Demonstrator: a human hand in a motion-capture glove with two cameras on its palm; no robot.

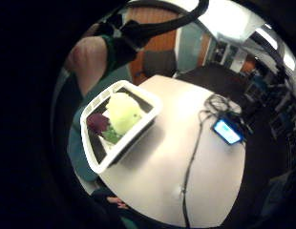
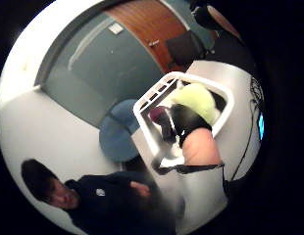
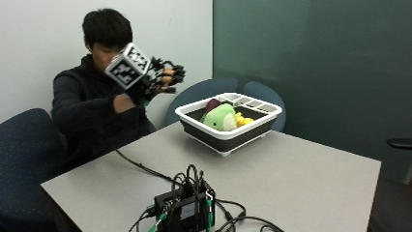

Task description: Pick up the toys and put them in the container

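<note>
A white-rimmed dark container [image 3: 227, 137] stands on the grey table [image 3: 302, 179] at its far side. Inside lie a light green plush toy [image 3: 221, 117], a purple toy [image 3: 213, 104] and a yellow toy [image 3: 242, 119]. My gloved right hand [image 3: 154, 79] is raised in the air to the left of the container, well above the table, near the person's chest. Its fingers hang loosely curled and hold nothing. The little finger side palm view looks down on the container [image 1: 153, 107] with the green plush [image 1: 123, 112] and purple toy [image 1: 97, 122]. My thumb [image 2: 198, 144] shows before the container [image 2: 142, 115].
A black electronics box [image 3: 183, 205] with tangled cables sits at the table's near edge, and a cable [image 3: 138, 166] runs from it toward the person. A device with a lit blue screen [image 1: 227, 131] lies on the table. Blue chairs [image 3: 199, 92] stand behind the container.
</note>
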